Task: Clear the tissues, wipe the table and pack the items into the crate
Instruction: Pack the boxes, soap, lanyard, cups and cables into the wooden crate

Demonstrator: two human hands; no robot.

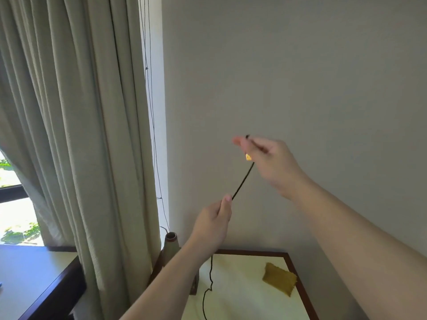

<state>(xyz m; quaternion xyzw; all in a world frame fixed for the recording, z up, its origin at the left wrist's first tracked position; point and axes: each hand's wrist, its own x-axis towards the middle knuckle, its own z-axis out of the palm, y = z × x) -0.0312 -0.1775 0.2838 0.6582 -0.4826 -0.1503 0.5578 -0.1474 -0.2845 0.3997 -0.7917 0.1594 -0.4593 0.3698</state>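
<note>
Pale grey wall fills most of the view, with long grey-green curtains hung to the left beside a bright window. Below, a white desk edged in dark wood is seen, on which a folded yellow-olive cloth lies near the right rim. A black cord is stretched taut in the air between the two hands, well above the desk. Its lower stretch is pinched by the left hand between thumb and curled fingers, and from there the cord hangs down onto the desk. Its upper end is held by the right hand, blurred, with a small yellow tag seen just under the fingers. A brownish vase is stood at the desk's far left corner.
</note>
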